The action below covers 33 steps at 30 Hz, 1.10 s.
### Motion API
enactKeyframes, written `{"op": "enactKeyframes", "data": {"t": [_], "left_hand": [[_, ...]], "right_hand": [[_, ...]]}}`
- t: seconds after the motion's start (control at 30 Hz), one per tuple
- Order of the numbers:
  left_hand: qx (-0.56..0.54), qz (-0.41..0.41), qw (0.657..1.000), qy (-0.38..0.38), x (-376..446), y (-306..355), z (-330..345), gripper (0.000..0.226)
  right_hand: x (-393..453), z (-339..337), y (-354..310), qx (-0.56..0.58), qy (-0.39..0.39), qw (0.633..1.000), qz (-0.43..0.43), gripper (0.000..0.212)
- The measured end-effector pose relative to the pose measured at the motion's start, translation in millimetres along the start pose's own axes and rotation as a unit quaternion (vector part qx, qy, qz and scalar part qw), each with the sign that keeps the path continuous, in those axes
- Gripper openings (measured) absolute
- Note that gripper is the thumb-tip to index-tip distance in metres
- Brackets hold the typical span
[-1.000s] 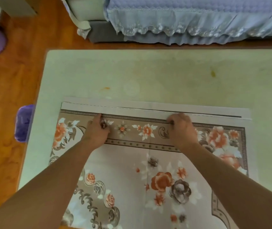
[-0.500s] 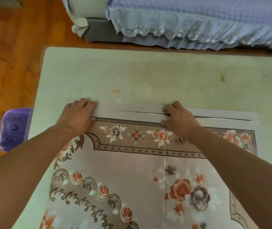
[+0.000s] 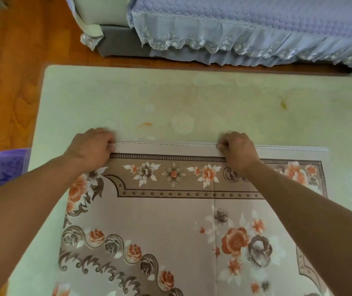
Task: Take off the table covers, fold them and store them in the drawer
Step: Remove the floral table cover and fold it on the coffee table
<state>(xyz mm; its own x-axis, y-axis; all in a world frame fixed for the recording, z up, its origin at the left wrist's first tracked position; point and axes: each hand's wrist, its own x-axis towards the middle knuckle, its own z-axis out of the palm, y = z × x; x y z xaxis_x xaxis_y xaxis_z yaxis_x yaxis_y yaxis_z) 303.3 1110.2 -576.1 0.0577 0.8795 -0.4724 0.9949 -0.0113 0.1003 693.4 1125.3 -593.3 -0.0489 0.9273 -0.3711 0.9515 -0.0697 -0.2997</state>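
Note:
A beige table cover [image 3: 170,221] with orange and grey flowers lies folded on the pale green tabletop [image 3: 192,99]. My left hand [image 3: 89,148] grips the cover's far left corner, fingers curled over the edge. My right hand [image 3: 238,149] pinches the same far edge near its middle. The edge between the two hands is lifted slightly and shows stacked layers. Both forearms reach in from the bottom corners. No drawer is in view.
A sofa [image 3: 256,28] with a lilac lace-trimmed cover stands beyond the table's far edge. A purple plastic stool [image 3: 2,167] sits at the table's left side on the orange wooden floor [image 3: 6,71]. Faint stains mark the bare tabletop.
My hands went from lying flat on the cover to curling round its far edge. The left hand moved out to the left corner. The camera has tilted and drawn closer.

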Motion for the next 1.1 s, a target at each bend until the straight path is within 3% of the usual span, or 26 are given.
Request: {"op": "enactKeyframes", "data": {"t": [0.1, 0.33, 0.63, 0.9, 1.0, 1.1], "left_hand": [[0.005, -0.017, 1.000, 0.021, 1.6, 3.6, 4.0, 0.009], [-0.043, -0.042, 0.998, 0.022, 7.6, 1.7, 1.3, 0.007], [-0.068, -0.055, 0.996, 0.036, 7.7, -0.5, 4.4, 0.012], [-0.016, -0.059, 0.998, 0.029, 8.7, 8.0, 2.9, 0.013], [-0.017, -0.082, 0.990, 0.112, -10.6, 14.3, 16.3, 0.041], [-0.161, -0.247, 0.945, 0.139, -48.8, 17.9, 28.3, 0.067]], "right_hand": [[2.6, 3.2, -0.3, -0.019, 0.009, 1.000, -0.010, 0.015], [7.9, -9.2, 9.0, 0.027, -0.049, 0.997, -0.044, 0.016], [20.1, -21.1, 5.5, 0.037, -0.081, 0.995, 0.040, 0.016], [25.0, -26.1, -11.2, -0.047, -0.112, 0.991, 0.047, 0.013], [22.4, -20.1, -15.9, -0.063, -0.092, 0.993, 0.044, 0.013], [17.2, -17.8, -19.5, -0.062, -0.065, 0.994, 0.064, 0.013]]}}
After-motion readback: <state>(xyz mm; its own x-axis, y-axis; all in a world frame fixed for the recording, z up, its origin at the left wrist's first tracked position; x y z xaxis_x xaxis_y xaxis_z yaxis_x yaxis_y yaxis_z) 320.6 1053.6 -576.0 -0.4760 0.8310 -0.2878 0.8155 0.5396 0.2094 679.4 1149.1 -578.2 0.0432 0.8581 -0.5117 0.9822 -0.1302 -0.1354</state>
